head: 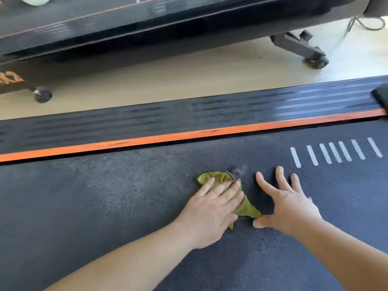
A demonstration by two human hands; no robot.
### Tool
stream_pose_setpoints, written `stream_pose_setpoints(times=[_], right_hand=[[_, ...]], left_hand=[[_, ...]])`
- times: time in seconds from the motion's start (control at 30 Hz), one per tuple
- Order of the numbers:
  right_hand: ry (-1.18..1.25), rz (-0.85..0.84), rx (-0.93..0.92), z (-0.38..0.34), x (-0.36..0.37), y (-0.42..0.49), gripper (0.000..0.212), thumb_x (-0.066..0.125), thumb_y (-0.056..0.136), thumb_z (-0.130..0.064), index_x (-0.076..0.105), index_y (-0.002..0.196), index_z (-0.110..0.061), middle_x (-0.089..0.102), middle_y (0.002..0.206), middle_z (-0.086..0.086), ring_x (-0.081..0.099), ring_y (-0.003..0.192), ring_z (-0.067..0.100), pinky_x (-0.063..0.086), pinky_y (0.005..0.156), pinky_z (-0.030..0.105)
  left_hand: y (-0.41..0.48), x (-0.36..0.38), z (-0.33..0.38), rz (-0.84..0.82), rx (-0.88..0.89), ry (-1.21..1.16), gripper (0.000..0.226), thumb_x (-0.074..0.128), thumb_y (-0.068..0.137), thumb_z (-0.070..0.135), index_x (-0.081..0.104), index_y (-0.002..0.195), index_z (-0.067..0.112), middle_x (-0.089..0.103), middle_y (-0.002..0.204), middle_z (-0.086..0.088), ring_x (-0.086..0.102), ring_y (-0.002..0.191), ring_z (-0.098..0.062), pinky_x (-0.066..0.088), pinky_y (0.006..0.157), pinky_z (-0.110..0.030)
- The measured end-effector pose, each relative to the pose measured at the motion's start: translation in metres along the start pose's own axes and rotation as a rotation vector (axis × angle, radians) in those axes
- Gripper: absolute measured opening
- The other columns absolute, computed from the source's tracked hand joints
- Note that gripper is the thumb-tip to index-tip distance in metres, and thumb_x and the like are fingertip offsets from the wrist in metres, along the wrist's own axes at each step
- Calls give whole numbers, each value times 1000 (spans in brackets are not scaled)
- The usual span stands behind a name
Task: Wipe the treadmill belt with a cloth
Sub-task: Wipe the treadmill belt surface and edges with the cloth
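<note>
Pale wooden floor (189, 76) lies beyond the dark textured treadmill belt (105, 206); mid-belt, a crumpled olive-green cloth (206, 178) sits under the left hand (212, 208), whose straight, close fingers (220, 187) press it flat; the right hand (291, 206) rests just beside, fingers spread, holding nothing; the cloth, soft and light, will likely bunch, so press its middle; its long axis runs diagonally, far-left to near-right.

Belt (105, 206): charcoal, fine dotted weave all over, with paler dusty patches left of centre. Row of white dashes (336, 152) printed near its far edge. Cloth (206, 178): olive-yellow, one corner grey. Bright orange stripe (189, 136) borders the belt; beyond it the side rail (189, 114), black with lengthwise ribbing. Floor (189, 80) pale beige. Second treadmill (105, 28) black, with a thin orange line along it.
</note>
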State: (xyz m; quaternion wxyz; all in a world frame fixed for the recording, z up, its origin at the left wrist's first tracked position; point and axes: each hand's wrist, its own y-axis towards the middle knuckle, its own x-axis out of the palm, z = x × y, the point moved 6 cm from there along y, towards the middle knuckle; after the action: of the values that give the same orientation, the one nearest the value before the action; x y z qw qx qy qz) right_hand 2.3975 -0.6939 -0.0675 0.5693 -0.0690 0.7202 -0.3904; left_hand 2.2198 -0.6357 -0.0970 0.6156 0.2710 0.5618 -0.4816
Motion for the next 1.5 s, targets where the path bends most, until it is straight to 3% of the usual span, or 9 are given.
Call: stream_pose_setpoints(times=[0.17,0.37,0.53,0.7,0.87,1.03,1.2,1.37,1.5], right_hand=[[-5,-19,11,0,0,0,128,77,63,-76,-17,148,-62,-33,162,-9,-22,153,32,25,116,65],[2,12,1,0,2,3,130,78,61,-77,-18,147,-62,-32,163,-7,-19,153,34,28,116,65],[16,-8,3,1,1,2,130,79,60,-76,-16,148,-62,-31,163,-8,-20,153,33,27,116,65],[-7,14,-6,0,2,4,129,80,63,-73,-15,150,-59,-30,163,-5,-18,153,37,29,113,67],[22,-11,11,4,3,4,131,81,60,-73,-15,149,-61,-32,164,-6,-21,153,34,25,116,68],[18,3,9,2,0,3,132,81,59,-74,-15,149,-62,-31,164,-7,-20,153,34,26,115,67],[8,-2,11,1,0,2,132,80,58,-76,-14,149,-61,-28,164,-7,-17,154,35,30,114,66],[-34,33,-2,-1,-6,2,135,79,52,-81,-12,151,-59,-24,166,-5,-11,154,36,31,112,67],[-13,41,8,2,-4,3,137,81,51,-78,-13,149,-60,-24,166,-7,-13,154,35,31,110,69]], left_hand=[[0,-22,-70,139,-497,-39,58,14,109,42,9,163,20,-2,171,3,-9,157,-14,-2,127,-44],[-13,-4,-6,11,45,34,56,26,108,39,28,160,16,20,169,0,10,157,-16,9,126,-43],[1,-15,-49,163,-543,-54,60,12,107,42,18,162,19,4,171,0,-6,157,-19,3,127,-47],[-2,0,13,-70,183,25,57,17,109,44,14,163,25,1,170,8,-9,156,-11,-4,126,-42],[2,-16,-68,145,-567,6,63,10,105,43,30,159,16,20,169,0,2,158,-18,6,128,-46],[-20,0,-12,-57,7,-5,58,13,109,44,13,163,23,5,170,7,-6,156,-9,-1,127,-40],[0,-16,-69,126,-529,-9,63,11,105,44,25,161,18,17,170,-1,5,157,-18,9,127,-44],[14,-5,5,37,69,-15,56,22,107,40,37,157,18,30,165,0,20,155,-17,17,126,-43],[43,-24,-62,116,-348,-24,59,12,107,40,12,163,20,6,170,2,2,157,-16,4,128,-40]])
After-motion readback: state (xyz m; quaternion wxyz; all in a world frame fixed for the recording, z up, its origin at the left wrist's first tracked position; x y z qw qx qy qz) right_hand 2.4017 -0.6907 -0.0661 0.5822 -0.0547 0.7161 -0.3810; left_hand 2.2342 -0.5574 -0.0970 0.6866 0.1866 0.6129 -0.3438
